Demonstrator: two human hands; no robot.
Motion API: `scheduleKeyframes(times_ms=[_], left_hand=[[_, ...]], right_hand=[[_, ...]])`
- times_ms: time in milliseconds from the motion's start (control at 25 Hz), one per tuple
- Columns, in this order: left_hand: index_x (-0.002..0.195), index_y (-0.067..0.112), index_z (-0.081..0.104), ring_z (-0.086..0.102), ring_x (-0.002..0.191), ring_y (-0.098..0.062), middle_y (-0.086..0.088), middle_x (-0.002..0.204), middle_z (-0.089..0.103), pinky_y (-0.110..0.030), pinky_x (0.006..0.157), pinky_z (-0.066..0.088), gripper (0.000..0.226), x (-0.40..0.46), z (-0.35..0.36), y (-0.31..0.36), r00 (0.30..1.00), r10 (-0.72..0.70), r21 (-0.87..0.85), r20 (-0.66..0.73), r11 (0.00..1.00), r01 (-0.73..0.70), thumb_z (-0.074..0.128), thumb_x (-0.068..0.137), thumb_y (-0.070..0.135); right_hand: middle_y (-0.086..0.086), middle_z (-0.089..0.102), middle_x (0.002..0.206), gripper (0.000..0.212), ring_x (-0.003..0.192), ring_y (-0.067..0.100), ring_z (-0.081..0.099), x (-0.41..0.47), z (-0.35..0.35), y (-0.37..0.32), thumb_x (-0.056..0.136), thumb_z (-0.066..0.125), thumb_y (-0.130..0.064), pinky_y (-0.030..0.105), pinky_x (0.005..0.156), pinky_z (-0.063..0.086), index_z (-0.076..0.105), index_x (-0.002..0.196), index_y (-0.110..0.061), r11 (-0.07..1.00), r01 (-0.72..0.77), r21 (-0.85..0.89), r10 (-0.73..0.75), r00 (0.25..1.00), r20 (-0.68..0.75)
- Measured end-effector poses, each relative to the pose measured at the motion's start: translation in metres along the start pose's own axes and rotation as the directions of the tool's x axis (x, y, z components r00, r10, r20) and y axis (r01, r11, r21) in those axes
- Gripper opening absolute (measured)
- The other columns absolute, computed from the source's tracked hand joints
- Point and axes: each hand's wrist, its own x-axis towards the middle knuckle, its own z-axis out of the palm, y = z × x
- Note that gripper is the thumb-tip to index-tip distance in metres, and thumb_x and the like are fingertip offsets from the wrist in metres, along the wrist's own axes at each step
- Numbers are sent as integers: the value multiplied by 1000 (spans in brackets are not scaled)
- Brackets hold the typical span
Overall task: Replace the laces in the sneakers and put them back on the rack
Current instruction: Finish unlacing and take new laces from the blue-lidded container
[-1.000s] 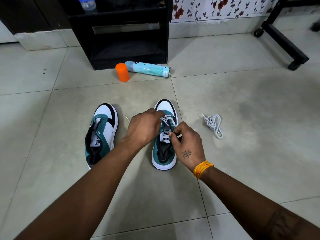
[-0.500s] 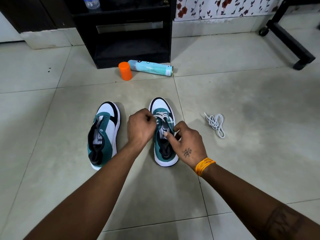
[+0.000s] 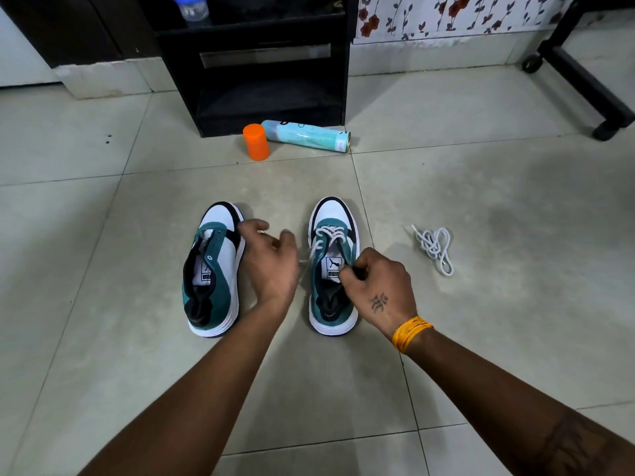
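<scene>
- Change vs half a second ago: the left hand (image 3: 271,259) is released from the laced sneaker (image 3: 332,266) and is now held between the two shoes, fingers loosely spread, nothing gripped.
- The right hand (image 3: 379,286) is kept at the laced sneaker's tongue; its fingers are curled and pinched at the lace (image 3: 328,235) end or tongue edge — which of the two cannot be told.
- On the laced sneaker, white lace is seen crossed through the front eyelets only; a loose end is trailed off its left side toward the left hand.
- The unlaced sneaker (image 3: 213,269) is stood just left of the laced sneaker, eyelets empty.
- A spare lace (image 3: 434,247) is left bundled on the floor (image 3: 498,304), well right of the laced sneaker.
- The rack (image 3: 264,63) is seen beyond the laced sneaker, with an orange cap (image 3: 256,141) and a spray can (image 3: 305,135) lying in front of it.
- Judgement: a re-grip on the loose end is likely being set up; lacing of the first shoe is unfinished, the second is not started, racking is pending.
</scene>
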Motion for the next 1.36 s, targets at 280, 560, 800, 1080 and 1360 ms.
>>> scheduleKeyframes(times_ms=[280,560,800,1080,1360], left_hand=[[87,22,59,59,76,-16,8,85,61,-34,67,49,13,-32,14,-20,901,394,215,180,878,-427,66,84,32],[93,15,50,56,75,-28,-2,86,59,-40,62,41,9,-31,15,-27,901,413,249,130,866,-433,56,98,20],[95,16,48,57,75,-29,-3,86,60,-41,62,42,9,-34,18,-29,898,420,232,129,868,-439,53,99,22],[96,16,48,56,74,-27,-2,85,59,-40,62,43,9,-31,18,-33,895,423,246,146,860,-446,52,102,22],[97,16,48,56,71,-26,-1,82,61,-37,59,39,10,-31,18,-36,882,449,264,141,842,-471,53,103,22]], right_hand=[[3,73,84,23,81,33,67,37,-14,-9,96,56,-31,40,66,52,65,115,-25,934,352,-57,-351,936,24],[12,69,81,17,76,40,63,58,-3,-7,97,50,-29,42,62,50,56,101,-14,900,369,-231,-353,929,109],[4,65,71,20,71,38,64,52,-10,8,97,51,-23,38,58,46,57,116,-18,952,288,-103,-289,957,13],[7,67,76,15,74,39,64,57,-2,9,101,49,-30,38,59,44,57,97,-17,926,323,-197,-334,942,-21],[7,72,85,34,76,37,65,45,-4,0,95,47,-30,38,61,50,59,126,-24,894,382,-236,-383,923,41]])
